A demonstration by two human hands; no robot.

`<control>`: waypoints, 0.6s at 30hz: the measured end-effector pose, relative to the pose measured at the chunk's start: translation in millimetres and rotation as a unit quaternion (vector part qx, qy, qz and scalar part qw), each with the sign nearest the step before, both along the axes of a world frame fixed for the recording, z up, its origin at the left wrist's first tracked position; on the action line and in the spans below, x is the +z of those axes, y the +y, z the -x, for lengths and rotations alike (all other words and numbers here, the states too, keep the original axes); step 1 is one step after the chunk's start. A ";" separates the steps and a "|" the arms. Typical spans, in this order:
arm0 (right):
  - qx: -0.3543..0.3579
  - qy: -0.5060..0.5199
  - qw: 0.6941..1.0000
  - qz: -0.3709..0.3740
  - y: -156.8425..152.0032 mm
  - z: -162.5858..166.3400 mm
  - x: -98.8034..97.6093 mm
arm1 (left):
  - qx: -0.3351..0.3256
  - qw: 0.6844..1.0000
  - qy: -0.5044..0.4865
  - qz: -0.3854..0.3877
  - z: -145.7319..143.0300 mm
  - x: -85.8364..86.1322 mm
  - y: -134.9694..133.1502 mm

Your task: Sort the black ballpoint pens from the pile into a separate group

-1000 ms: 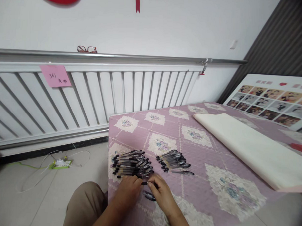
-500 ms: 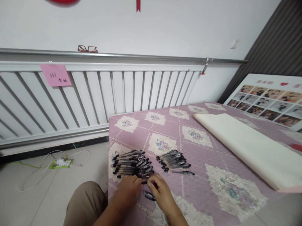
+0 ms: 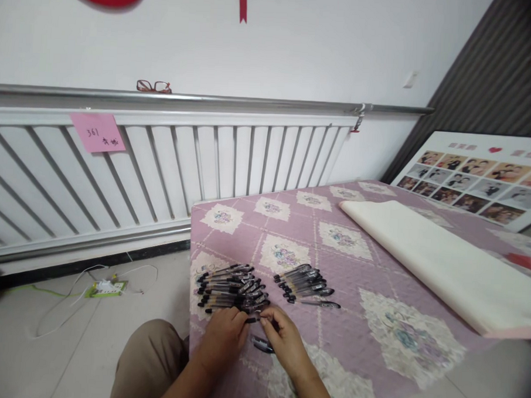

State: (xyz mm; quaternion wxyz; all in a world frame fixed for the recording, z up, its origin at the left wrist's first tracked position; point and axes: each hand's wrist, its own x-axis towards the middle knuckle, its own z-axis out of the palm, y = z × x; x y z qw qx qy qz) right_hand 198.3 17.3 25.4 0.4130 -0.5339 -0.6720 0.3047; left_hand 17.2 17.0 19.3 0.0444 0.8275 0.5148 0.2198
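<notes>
My left hand (image 3: 223,337) and my right hand (image 3: 283,339) meet over the near edge of a pink quilted bed cover (image 3: 359,267). Both pinch the same black pen (image 3: 255,320), held level between their fingertips. A second pen (image 3: 261,344) lies under my right hand. Just beyond my hands sits a large pile of black pens (image 3: 232,287). To its right is a smaller pile of pens (image 3: 303,280), with one single pen (image 3: 316,304) lying apart beside it.
A folded cream sheet (image 3: 439,262) lies across the right of the bed. A photo board (image 3: 473,179) leans at the far right. A white radiator (image 3: 161,159) with a pink note (image 3: 96,132) lines the wall, glasses (image 3: 153,87) on top. Cables and a power strip (image 3: 107,287) lie on the floor.
Hardly anything has moved. My hands have shifted slightly with the pen still between them, and the view has drifted a little.
</notes>
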 end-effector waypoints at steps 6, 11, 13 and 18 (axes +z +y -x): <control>-0.047 0.028 0.998 0.021 0.9 -2.9 -10.0 | 0.014 1.000 -0.006 0.005 -0.4 1.5 0.1; -0.022 0.006 1.000 0.017 1.8 -1.7 -12.7 | -0.012 1.000 0.027 0.004 0.8 2.7 -0.5; -0.012 -0.003 1.000 0.020 1.8 -1.1 -12.7 | -0.024 0.998 0.056 0.008 1.1 3.1 -0.3; -0.007 -0.017 1.000 0.017 1.7 -0.9 -12.2 | -0.017 0.996 0.088 0.025 -0.6 3.3 1.3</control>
